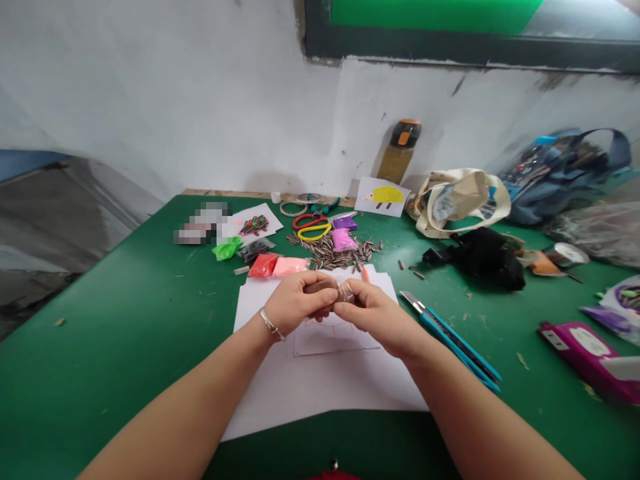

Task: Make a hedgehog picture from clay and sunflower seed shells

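A small clear plastic packet of brown clay-like material (323, 287) is held between both hands, over the middle of the paper. My left hand (295, 301) is closed around its brown part, thumb on top. My right hand (373, 308) pinches the clear, crinkled end of the same packet. Beneath them lies a small white sheet (335, 343) with orange drawn lines, partly covered by my hands. It rests on larger white paper (320, 387). Just beyond my fingers are a red packet (263, 265), a pink packet (291, 267) and a heap of striped sunflower seeds (325, 252).
Yellow-handled scissors (314, 232), a purple packet (345, 223) and a green packet (227, 249) lie farther back on the green table (150, 320). A utility knife (450, 340) with its blade out lies right of the paper. Bags (457, 200) and a bottle (399, 153) stand behind.
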Motion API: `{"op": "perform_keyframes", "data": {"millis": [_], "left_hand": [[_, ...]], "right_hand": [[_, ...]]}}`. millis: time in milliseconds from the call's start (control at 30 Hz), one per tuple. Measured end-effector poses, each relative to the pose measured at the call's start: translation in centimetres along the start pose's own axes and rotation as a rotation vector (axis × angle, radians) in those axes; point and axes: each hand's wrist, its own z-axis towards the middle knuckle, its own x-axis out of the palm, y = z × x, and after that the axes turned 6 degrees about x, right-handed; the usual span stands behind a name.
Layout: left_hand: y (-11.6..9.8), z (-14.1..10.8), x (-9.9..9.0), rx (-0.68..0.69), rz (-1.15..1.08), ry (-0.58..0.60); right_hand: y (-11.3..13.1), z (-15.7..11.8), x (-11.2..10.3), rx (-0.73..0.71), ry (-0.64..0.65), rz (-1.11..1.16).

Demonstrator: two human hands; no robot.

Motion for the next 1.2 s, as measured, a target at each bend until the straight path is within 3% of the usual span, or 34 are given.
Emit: {"op": "perform_keyframes", "data": {"millis": [300, 667, 900, 1200], "left_hand": [[0.0, 0.0, -0.3, -0.011, -0.012, 0.034], [-0.2, 0.0, 0.0, -0.046, 0.035, 0.038], [-0.1, 0.0, -0.2, -0.024, 0.036, 0.038], [0.4, 0.2, -0.3, -0.02, 0.028, -0.06]], "right_hand": [[-0.4, 0.3, 0.0, 0.016, 0.062, 0.162], [-0.6, 0.4, -0.7, 0.078, 0.168, 0.181], [-0.7, 0.6, -0.8, 0.089, 0.135, 0.381], [-1.1, 1.2, -0.9, 0.064, -0.082, 0.505]]}}
